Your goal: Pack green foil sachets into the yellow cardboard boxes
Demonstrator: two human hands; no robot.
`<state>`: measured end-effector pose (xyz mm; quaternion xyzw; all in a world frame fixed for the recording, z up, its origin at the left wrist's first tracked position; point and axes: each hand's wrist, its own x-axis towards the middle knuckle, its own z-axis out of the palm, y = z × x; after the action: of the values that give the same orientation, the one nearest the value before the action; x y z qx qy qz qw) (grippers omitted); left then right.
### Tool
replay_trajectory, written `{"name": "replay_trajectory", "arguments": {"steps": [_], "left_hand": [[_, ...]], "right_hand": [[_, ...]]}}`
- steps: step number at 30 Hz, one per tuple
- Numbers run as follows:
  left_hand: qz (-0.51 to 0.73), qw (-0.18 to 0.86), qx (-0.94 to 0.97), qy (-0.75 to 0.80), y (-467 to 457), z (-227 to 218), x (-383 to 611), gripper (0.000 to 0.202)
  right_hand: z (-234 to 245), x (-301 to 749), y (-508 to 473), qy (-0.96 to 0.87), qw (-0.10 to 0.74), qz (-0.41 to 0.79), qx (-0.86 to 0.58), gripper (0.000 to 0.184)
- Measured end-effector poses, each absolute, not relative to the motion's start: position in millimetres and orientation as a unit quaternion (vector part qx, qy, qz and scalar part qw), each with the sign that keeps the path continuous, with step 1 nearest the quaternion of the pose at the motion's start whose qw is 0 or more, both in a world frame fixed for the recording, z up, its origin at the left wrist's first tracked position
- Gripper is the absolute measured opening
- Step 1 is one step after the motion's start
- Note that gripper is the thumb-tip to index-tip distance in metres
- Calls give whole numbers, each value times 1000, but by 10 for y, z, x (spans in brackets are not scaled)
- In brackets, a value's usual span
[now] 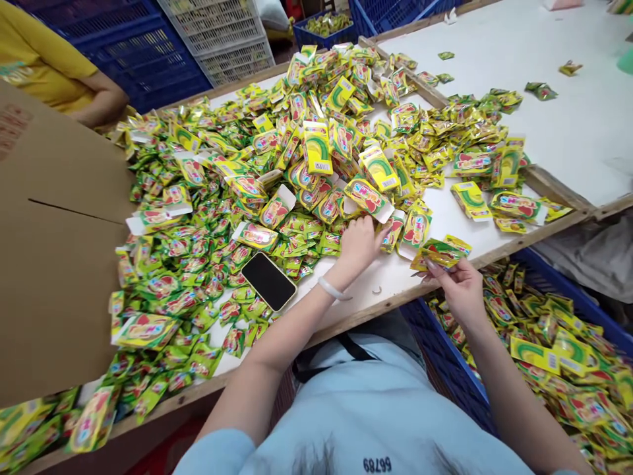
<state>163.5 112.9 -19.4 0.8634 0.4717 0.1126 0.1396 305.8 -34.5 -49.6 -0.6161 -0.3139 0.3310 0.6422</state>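
Note:
My right hand (459,290) is closed on a few small yellow-green candy packets (441,252), pinched between thumb and fingers above the table's front edge. My left hand (360,243), with a pale bracelet on the wrist, reaches into the pile just below a printed candy box (366,195) with a white flap. Its thumb is spread from the fingers, and the fingertips are partly hidden against the boxes. Right of it, another candy box (415,228) leans with its white end showing. Loose green packets (301,227) lie to the left under the boxes.
A phone (269,280) lies at the pile's near edge. A large cardboard carton (59,251) stands left, beside a person in a yellow shirt (54,53). A blue crate (448,356) full of packets is below the table's wooden edge (386,307). Stacked crates (217,36) stand behind.

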Motion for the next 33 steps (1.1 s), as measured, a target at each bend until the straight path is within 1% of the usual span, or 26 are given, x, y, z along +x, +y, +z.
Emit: {"name": "replay_trajectory", "arguments": {"steps": [2,4,7,10,13,15,16,18,21,24,26,29,31,33], "left_hand": [[61,109,860,495,1206,-185,1812,57],[44,126,858,496,1235,-162,1883,62],[51,198,852,482,1239,-134,1708,51],[125,317,822,457,1185,-152,1303,38],[207,507,732,406,1018,-180,924,37],[207,630,659,354,866,-168,774,36],[193,674,630,333,790,-151,733,34],[166,724,592,314,651,-104,701,32],[171,752,552,316,499,-38,710,37],[190,767,529,309,429,-11,719,39],[194,761,541,300,421,-11,727,37],[190,742,579,279,432,-22,753,35],[187,742,585,269,433,-29,761,34],[192,743,583,267,419,-36,744,34]], "right_hand": [[-525,3118,-361,-306,638,357,-610,32],[-539,3150,-371,-312,626,403,-590,36],[-522,3205,-392,-337,604,434,-577,37],[-438,3229,-376,-352,600,382,-609,32],[-272,3119,-254,-376,617,345,-599,29],[-140,2963,-124,-407,636,341,-561,30],[-78,2873,-56,-425,644,339,-538,29],[22,2698,61,-475,647,333,-495,27],[96,2539,145,-574,611,280,-468,17],[107,2532,117,-646,555,201,-484,9],[106,2567,67,-664,532,167,-498,9],[131,2606,-1,-662,532,125,-512,13],[173,2621,-33,-682,512,124,-508,15],[234,2639,-62,-718,466,154,-493,15]]}}
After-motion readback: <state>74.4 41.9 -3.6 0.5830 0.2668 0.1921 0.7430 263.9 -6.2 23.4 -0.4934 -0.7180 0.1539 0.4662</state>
